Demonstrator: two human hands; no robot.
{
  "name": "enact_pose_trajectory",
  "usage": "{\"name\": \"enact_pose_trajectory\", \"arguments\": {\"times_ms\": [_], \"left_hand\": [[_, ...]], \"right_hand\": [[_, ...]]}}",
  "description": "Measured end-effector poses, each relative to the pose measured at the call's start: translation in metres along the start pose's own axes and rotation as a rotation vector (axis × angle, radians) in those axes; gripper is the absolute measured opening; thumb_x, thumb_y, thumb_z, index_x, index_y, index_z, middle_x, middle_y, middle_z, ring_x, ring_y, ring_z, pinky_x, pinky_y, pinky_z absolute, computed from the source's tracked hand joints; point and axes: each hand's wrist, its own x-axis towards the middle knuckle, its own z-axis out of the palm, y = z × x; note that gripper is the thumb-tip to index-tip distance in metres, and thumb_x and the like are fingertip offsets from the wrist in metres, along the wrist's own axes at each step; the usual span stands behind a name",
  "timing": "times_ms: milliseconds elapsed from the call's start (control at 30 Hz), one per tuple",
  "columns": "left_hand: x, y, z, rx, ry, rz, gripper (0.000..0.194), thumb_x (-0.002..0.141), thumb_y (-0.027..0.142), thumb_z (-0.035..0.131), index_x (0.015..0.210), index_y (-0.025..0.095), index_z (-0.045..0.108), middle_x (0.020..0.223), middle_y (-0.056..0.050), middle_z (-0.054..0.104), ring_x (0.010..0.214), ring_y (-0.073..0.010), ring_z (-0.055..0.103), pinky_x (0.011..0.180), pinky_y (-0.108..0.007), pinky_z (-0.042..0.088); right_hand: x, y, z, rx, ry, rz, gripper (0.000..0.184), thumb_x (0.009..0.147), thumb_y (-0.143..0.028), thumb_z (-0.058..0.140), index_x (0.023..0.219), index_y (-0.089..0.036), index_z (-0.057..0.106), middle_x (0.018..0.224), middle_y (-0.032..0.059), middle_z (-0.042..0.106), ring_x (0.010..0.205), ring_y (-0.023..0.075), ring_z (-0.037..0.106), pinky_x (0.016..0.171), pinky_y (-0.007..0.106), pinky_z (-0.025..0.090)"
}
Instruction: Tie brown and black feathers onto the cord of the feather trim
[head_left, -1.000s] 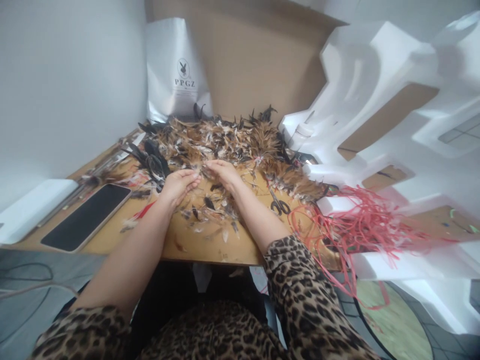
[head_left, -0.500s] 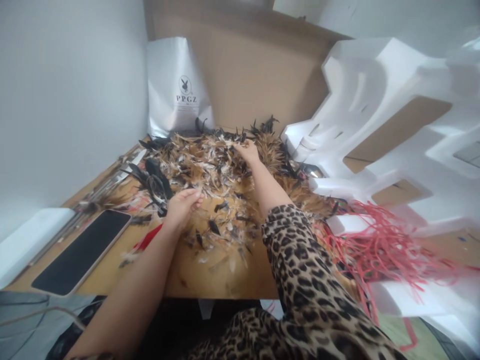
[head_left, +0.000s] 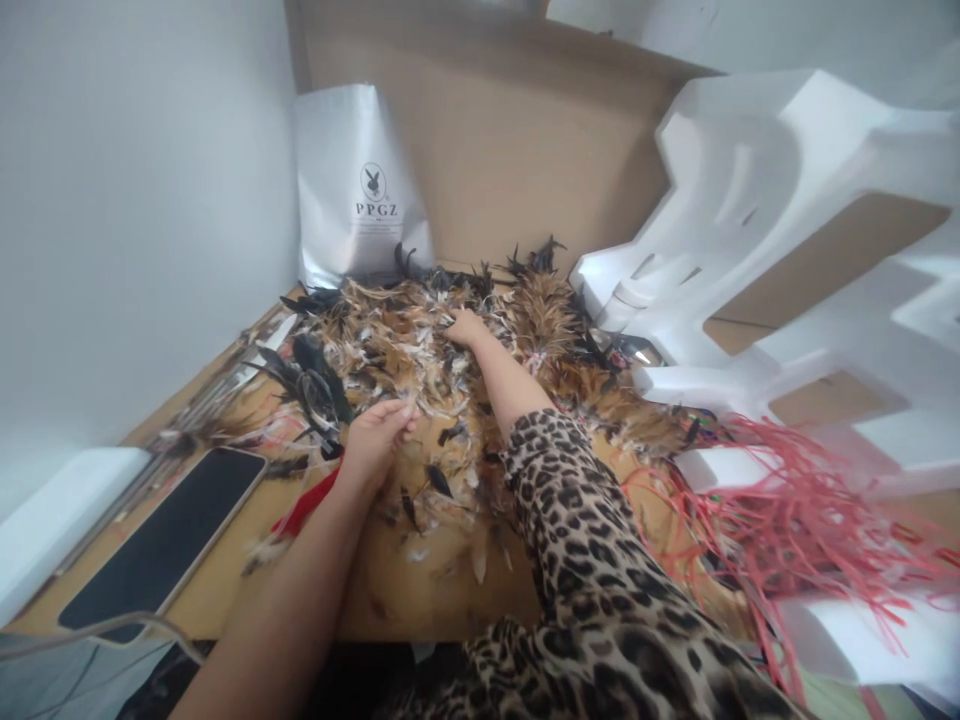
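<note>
A wide heap of brown, white and black feathers (head_left: 405, 340) covers the back of a wooden table (head_left: 225, 560). My left hand (head_left: 379, 435) rests at the heap's near edge, fingers curled and pinched on a small bunch of feathers. My right hand (head_left: 466, 326) reaches far into the middle of the heap, fingers bent down into the feathers; what they grip is hidden. My right arm wears a leopard-print sleeve (head_left: 592, 560).
A dark phone (head_left: 161, 540) lies at the front left beside a white block (head_left: 52, 520). A silver bag (head_left: 356, 190) leans on cardboard at the back. White foam pieces (head_left: 757, 250) and red strips (head_left: 787, 510) crowd the right.
My right hand left my left hand, reached far back over the heap, then drew slightly nearer into its middle. My left hand stayed at the near edge. The view tipped forward.
</note>
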Motion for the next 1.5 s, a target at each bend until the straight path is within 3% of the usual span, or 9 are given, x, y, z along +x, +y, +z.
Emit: {"name": "enact_pose_trajectory", "arguments": {"times_ms": [233,400,567,733,833,1033,1200,1367,1500], "left_hand": [[0.001,0.0,-0.002,-0.055,-0.021,0.023,0.032,0.051,0.02,0.082,0.075,0.013,0.063,0.067,-0.004,0.069,0.052,-0.0054,0.056,0.049,-0.016,0.042],[0.003,0.0,-0.006,-0.12,-0.009,0.057,0.026,0.055,0.015,0.079,0.075,0.012,0.062,0.068,-0.005,0.069,0.053,-0.0052,0.057,0.05,-0.014,0.042],[0.006,0.001,-0.012,-0.143,0.02,0.088,0.02,0.06,0.011,0.075,0.075,0.012,0.063,0.068,-0.004,0.069,0.053,-0.0049,0.057,0.049,-0.013,0.042],[0.01,0.002,-0.016,-0.213,0.012,0.097,0.017,0.063,0.007,0.073,0.076,0.009,0.063,0.066,-0.005,0.068,0.052,-0.0048,0.058,0.048,-0.012,0.043],[0.011,0.002,-0.017,-0.244,0.007,0.097,0.016,0.063,0.006,0.073,0.075,0.009,0.063,0.065,-0.005,0.067,0.05,-0.0044,0.056,0.046,-0.012,0.042],[0.007,0.009,-0.011,-0.259,-0.038,0.09,0.012,0.066,0.004,0.069,0.074,0.01,0.062,0.065,-0.004,0.067,0.05,-0.0039,0.056,0.046,-0.011,0.041],[0.003,0.014,-0.013,-0.274,-0.077,0.094,0.011,0.068,0.004,0.067,0.074,0.011,0.061,0.065,-0.003,0.066,0.051,-0.0035,0.055,0.047,-0.01,0.041],[0.001,0.019,-0.018,-0.295,-0.099,0.089,0.011,0.07,0.004,0.066,0.073,0.013,0.059,0.066,-0.001,0.064,0.051,-0.0039,0.055,0.043,-0.01,0.04],[0.001,0.021,-0.019,-0.292,-0.116,0.09,0.01,0.072,0.004,0.063,0.075,0.013,0.06,0.067,-0.001,0.064,0.051,-0.0039,0.055,0.042,-0.01,0.04]], "right_hand": [[-0.085,-0.015,-0.002,-0.258,-0.135,-0.105,0.047,0.072,-0.033,0.058,0.117,-0.022,0.058,0.125,0.0133,0.051,0.112,0.0327,0.053,0.094,0.046,0.044],[-0.135,-0.03,-0.004,-0.171,-0.199,-0.328,0.038,0.073,-0.027,0.059,0.109,-0.016,0.06,0.123,0.0126,0.053,0.112,0.0257,0.053,0.099,0.038,0.041],[-0.152,-0.049,-0.011,0.007,-0.302,-0.509,0.038,0.07,-0.02,0.063,0.108,-0.014,0.063,0.115,0.0094,0.061,0.107,0.0207,0.056,0.095,0.031,0.042],[-0.134,-0.057,-0.035,0.234,-0.176,-0.39,0.029,0.072,-0.022,0.063,0.098,-0.013,0.069,0.096,0.003,0.069,0.094,0.0173,0.061,0.09,0.028,0.042],[-0.131,-0.052,-0.048,0.337,-0.085,-0.309,0.025,0.07,-0.02,0.061,0.092,-0.013,0.071,0.076,-0.0016,0.067,0.073,0.0124,0.059,0.075,0.024,0.044],[-0.172,-0.038,-0.044,0.551,-0.073,-0.134,0.017,0.07,-0.024,0.06,0.078,-0.012,0.069,0.055,-0.0024,0.061,0.051,0.0081,0.052,0.056,0.02,0.041],[-0.199,-0.025,-0.025,0.519,0.041,-0.11,0.023,0.071,-0.035,0.064,0.073,-0.013,0.069,0.064,0.0011,0.065,0.06,0.0103,0.056,0.064,0.023,0.045],[-0.198,-0.015,-0.011,0.503,0.177,-0.137,0.027,0.07,-0.027,0.065,0.093,-0.014,0.068,0.092,0.0052,0.07,0.08,0.0132,0.062,0.08,0.028,0.048],[-0.195,-0.015,-0.001,0.439,0.204,-0.146,0.03,0.072,-0.03,0.064,0.098,-0.015,0.067,0.096,0.0062,0.069,0.084,0.0151,0.063,0.084,0.031,0.049]]}}
